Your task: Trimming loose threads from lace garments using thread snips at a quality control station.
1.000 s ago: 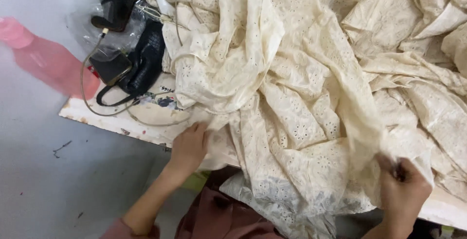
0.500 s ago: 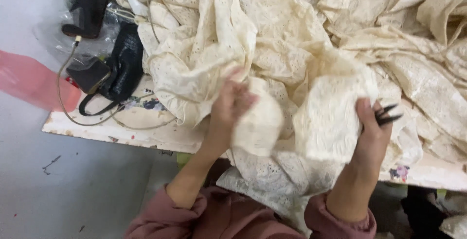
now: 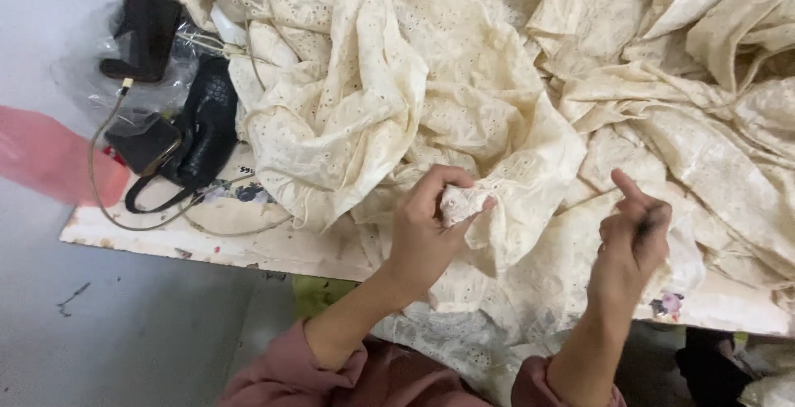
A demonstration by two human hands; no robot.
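Observation:
A large heap of cream eyelet fabric (image 3: 464, 84) covers the white table (image 3: 273, 245). My left hand (image 3: 426, 229) pinches a bunched fold of that fabric between thumb and fingers, near the table's front edge. My right hand (image 3: 633, 233) is raised just right of it, fingers curled around a small dark tool (image 3: 648, 225), with the index finger pointing up. The tool is mostly hidden in my palm. Both pink sleeves show at the bottom.
A black handbag (image 3: 203, 130), a phone with a cable (image 3: 149, 146) and a dark pouch in clear plastic (image 3: 145, 38) lie at the table's left end. A pink bottle (image 3: 50, 158) is at the far left. Grey floor lies below the table edge.
Both hands rose from the front edge and drew together. My left hand gathered a fold of fabric into a pinch; my right hand let go of the cloth, keeping the tool.

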